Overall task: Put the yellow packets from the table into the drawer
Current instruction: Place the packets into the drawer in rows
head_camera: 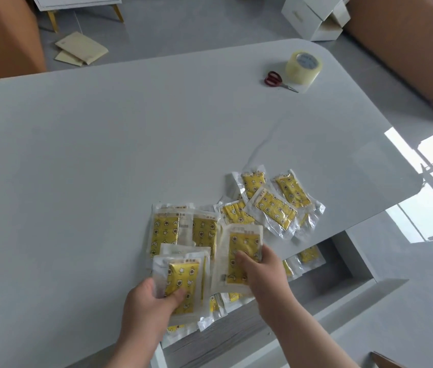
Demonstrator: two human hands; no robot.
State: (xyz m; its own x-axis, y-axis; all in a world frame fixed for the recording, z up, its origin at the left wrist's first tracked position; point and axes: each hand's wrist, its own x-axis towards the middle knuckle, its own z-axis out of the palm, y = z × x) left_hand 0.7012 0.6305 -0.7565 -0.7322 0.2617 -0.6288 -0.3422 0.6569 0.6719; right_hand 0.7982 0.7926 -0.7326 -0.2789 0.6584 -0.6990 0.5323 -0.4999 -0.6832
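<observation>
— What can't I make out from here?

— Entry one: drawer (353,251), open below the near edge of the table (103,155). Your right forearm (303,322) and the tabletop cover much of it. Entry two: packets in the drawer (308,254), partly seen, count unclear. Entry three: print on every wrapper, too small to read. Entry four: fingers of your left hand (154,301), hidden beneath what it holds.

— And my hands?

— Left hand: thumb pressed on top of a small stack of packets (183,277), gripping it at the table's near edge. Right hand (260,272): thumb on the face of a single packet (239,245), fingers curled round its right edge, pinching it just beside the stack.

— What lies on the table?

— Loose yellow packets (276,205), overlapping, near the front edge, with more (167,229) just behind your stack. Far corner: red-handled scissors (276,80) just beside a tape roll (304,66).
</observation>
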